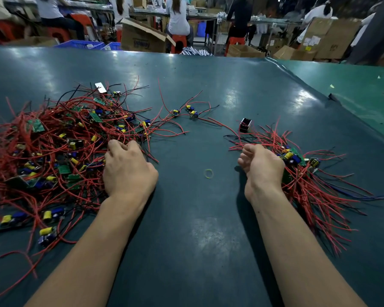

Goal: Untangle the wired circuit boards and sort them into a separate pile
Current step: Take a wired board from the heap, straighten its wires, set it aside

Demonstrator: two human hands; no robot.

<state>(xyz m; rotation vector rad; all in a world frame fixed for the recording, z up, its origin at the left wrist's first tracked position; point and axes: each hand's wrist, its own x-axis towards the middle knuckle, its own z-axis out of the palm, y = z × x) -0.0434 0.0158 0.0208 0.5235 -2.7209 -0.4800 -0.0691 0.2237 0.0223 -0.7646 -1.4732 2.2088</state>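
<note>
I see a dark green table mat filling most of the frame, its far edge running across the upper part and a raised seam in the upper right. Bare mat lies open between my 2 forearms and across the centre. A large tangled pile of red-wired circuit boards covers the left side. A smaller sorted pile fans out at the right. Behind the far edge stands a cardboard box; its printing is too blurred to read. My left hand rests on the tangle's edge, fingers bent down into the wires. My right hand is curled, gripping boards of the smaller pile. 3 loose boards lie at centre top. A small rubber band sits between my hands.
</note>
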